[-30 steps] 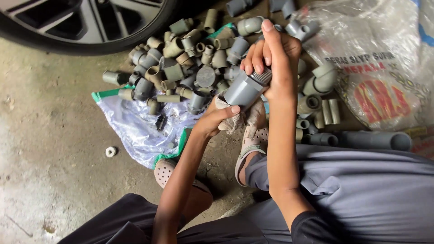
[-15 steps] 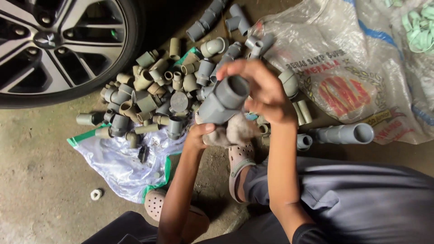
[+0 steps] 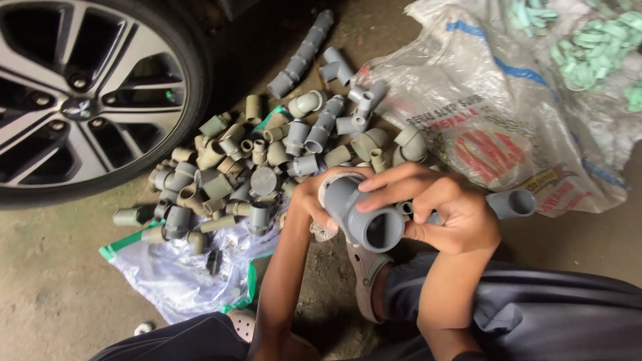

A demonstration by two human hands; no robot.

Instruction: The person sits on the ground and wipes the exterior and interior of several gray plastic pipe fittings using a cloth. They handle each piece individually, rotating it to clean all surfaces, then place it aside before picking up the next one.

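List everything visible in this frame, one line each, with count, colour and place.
grey pipe fitting: one, grey, held in both hands
pile of fittings: many, grey and tan, on the floor
clear plastic bag: one, green-edged, under the pile's near side
woven sack: one, white with red print, right
green pieces: many, pale green, top right
car wheel: one, silver and black, top left
sandal: one, beige, below the fitting
left hand: gripping the fitting
right hand: gripping the fitting
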